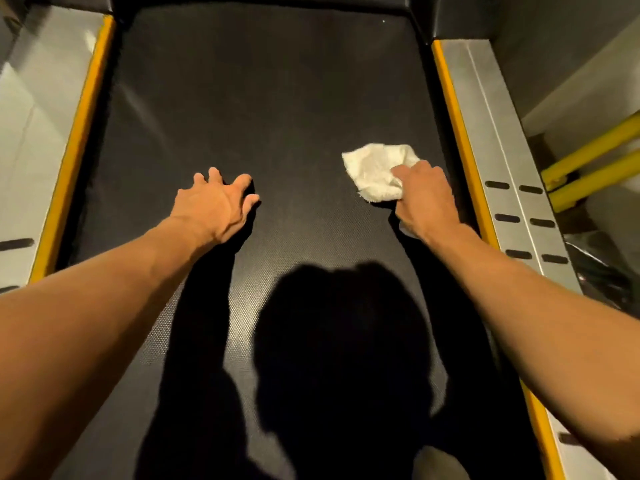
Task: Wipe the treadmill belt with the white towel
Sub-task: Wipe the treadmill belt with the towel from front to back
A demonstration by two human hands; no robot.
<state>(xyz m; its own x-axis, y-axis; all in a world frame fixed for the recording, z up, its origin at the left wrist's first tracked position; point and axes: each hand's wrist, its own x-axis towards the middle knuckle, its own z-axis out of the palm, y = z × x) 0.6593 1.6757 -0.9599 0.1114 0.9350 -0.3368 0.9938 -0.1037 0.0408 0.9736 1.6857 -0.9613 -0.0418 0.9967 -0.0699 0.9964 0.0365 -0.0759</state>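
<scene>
The right hand (pixel 420 195) has its grip clamped on the crumpled white cloth towel (pixel 375 171), pressing it onto the black textured treadmill belt (pixel 277 98). The left hand (pixel 216 202) rests fingers spread on the belt.

The belt (pixel 270 116) is black and matt, with a fine grainy texture that shows a dull sheen where light falls. The towel (pixel 370 171) is white cloth, soft and nubby like terry, with a frayed edge. The side rails (pixel 502 140) look like brushed silver metal, smooth and faintly reflective. Each is edged by a yellow strip (pixel 450 109) with a smooth, slightly glossy finish, and the yellow bars (pixel 588 150) at the right look smooth and painted.
</scene>
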